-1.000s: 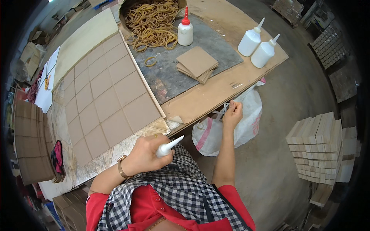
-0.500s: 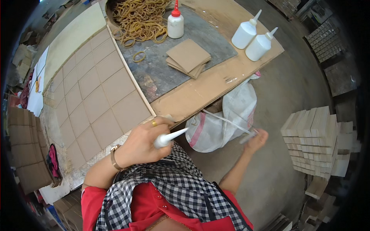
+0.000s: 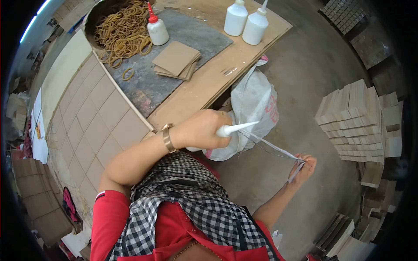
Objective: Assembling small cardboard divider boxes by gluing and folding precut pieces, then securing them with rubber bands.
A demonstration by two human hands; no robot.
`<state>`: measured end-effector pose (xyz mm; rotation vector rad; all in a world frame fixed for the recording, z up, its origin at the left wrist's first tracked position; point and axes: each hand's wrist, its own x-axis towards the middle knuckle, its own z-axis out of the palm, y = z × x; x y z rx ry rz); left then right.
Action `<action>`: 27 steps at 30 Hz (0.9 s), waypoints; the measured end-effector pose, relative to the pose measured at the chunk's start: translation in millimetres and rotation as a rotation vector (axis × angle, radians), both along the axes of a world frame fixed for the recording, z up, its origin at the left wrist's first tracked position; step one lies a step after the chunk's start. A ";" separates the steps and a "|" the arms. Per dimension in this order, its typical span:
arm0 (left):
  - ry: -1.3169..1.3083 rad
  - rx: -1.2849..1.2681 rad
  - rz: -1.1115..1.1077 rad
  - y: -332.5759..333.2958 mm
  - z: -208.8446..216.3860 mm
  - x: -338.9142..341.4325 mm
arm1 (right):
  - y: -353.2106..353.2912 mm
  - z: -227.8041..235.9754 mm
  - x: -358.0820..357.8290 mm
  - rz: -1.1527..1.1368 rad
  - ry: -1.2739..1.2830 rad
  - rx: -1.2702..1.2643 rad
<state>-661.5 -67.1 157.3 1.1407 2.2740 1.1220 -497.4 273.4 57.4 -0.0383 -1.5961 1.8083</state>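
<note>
My left hand point(image 3: 207, 130) is closed around a white squeeze bottle, whose long tapered nozzle point(image 3: 238, 128) points to the right. The fingers hide most of the bottle's body. Out to the right, my right hand point(image 3: 305, 168) grips a thin pale strip point(image 3: 274, 147), pulled taut from beside the left hand, with a loose end hanging below the fingers. Where its other end goes is hidden by the left hand and nozzle. Behind the strip, a white woven sack point(image 3: 254, 102) with pinkish-red print hangs or stands by the table edge; I cannot tell which.
A wooden table point(image 3: 183, 106) carries brown square boards point(image 3: 176, 58), two white nozzle bottles point(image 3: 254, 28), a red-capped bottle point(image 3: 157, 32) and a basin of rubber bands point(image 3: 119, 30). Brown panels point(image 3: 98, 104) lie left. Stacked pale wooden blocks point(image 3: 348, 117) stand on the right.
My left hand has moved right with the bottle, away from the table corner. My right hand has shifted right and down, drawing the strip out. The view has turned, shifting the table leftward.
</note>
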 end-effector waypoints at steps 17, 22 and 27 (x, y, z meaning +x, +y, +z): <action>0.077 0.051 0.734 -106.9 31.0 115.6 | -275.6 37.4 -96.3 0.873 -0.062 -0.556; 0.149 -0.169 0.873 -152.1 26.1 150.8 | -276.2 38.8 -121.8 0.722 -0.079 -0.614; -0.111 -0.457 0.864 -169.6 27.1 177.3 | -298.1 37.5 -117.0 0.822 -0.163 -0.618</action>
